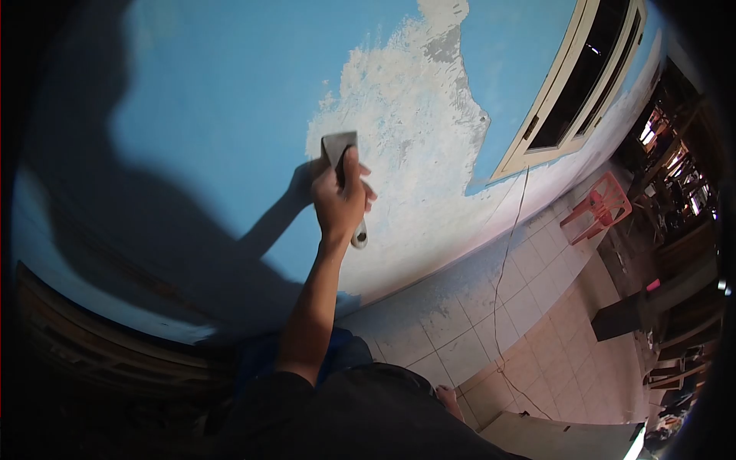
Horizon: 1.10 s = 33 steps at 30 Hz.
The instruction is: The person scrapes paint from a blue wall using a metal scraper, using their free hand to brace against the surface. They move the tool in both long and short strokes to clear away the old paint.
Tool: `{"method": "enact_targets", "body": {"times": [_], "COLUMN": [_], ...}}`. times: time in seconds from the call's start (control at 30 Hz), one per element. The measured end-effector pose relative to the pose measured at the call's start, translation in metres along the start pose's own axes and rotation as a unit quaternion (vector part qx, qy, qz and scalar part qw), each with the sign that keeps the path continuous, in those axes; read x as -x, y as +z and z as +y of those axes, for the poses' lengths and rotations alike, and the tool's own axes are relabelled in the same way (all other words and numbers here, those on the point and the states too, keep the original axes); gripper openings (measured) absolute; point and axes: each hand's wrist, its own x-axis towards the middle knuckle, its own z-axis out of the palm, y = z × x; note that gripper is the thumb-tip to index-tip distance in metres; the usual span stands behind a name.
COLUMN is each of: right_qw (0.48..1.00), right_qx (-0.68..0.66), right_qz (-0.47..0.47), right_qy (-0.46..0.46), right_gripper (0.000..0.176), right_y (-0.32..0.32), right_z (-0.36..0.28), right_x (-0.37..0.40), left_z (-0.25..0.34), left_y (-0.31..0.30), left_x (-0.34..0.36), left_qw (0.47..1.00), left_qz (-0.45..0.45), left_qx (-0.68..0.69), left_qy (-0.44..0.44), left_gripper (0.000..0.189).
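My left hand (pixel 341 195) is closed around the handle of a putty knife (pixel 340 145), with the thumb pressed along it. The flat metal blade points up and lies at or very near the wall, by the left edge of a patch of bare whitish plaster (pixel 399 146). Blue paint (pixel 230 100) covers the wall around this patch. The knife's handle end with its hole sticks out below my fingers. My right hand does not show.
A window frame (pixel 537 126) is set in the wall at the upper right. Below it, a thin cable (pixel 502 287) runs down and across the tiled floor (pixel 460 356). A red plastic chair (pixel 599 207) stands at the right, near dark wooden furniture. Paint debris lies along the wall's foot.
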Motion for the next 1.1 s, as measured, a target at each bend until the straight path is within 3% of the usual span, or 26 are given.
{"method": "enact_targets", "body": {"times": [0.07, 0.13, 0.27, 0.43, 0.53, 0.73, 0.83, 0.93, 1.1], "right_qw": [0.999, 1.000, 0.998, 0.998, 0.991, 0.997, 0.996, 0.999, 0.998], "right_qx": [-0.031, -0.009, 0.038, 0.046, 0.085, 0.035, -0.077, -0.034, 0.044], "right_qz": [0.002, 0.000, -0.022, -0.025, -0.069, -0.050, -0.020, -0.018, -0.033], "right_qy": [0.014, 0.008, -0.036, -0.023, -0.077, -0.052, 0.037, 0.019, -0.020], "right_gripper": [0.039, 0.038, 0.040, 0.041, 0.040, 0.039, 0.042, 0.041, 0.039], "right_y": [0.001, -0.003, -0.002, 0.003, 0.002, -0.001, 0.004, 0.002, -0.006], "right_z": [-0.020, -0.035, -0.011, 0.039, 0.055, -0.018, -0.027, -0.030, -0.024], "right_x": [0.011, 0.028, 0.005, -0.042, -0.057, -0.005, -0.005, 0.003, 0.017], "left_z": [0.003, 0.021, 0.050, 0.029, 0.042, 0.041, 0.034, 0.041, 0.040], "left_y": [-0.003, 0.001, 0.000, -0.020, -0.019, -0.012, -0.014, -0.009, -0.008], "left_x": [0.001, -0.009, -0.018, -0.011, -0.022, -0.012, -0.012, -0.023, -0.017], "left_qw": [0.999, 1.000, 0.999, 0.999, 0.999, 1.000, 0.999, 0.999, 1.000], "left_qz": [-0.003, 0.000, 0.018, 0.007, -0.031, 0.009, 0.025, 0.020, 0.022], "left_qx": [0.018, 0.031, 0.038, -0.026, -0.028, -0.005, -0.014, -0.009, 0.018], "left_qy": [-0.028, 0.001, -0.002, -0.021, 0.030, -0.003, -0.014, 0.039, 0.007], "left_gripper": [0.043, 0.043, 0.043, 0.045, 0.045, 0.046, 0.045, 0.044, 0.043]}}
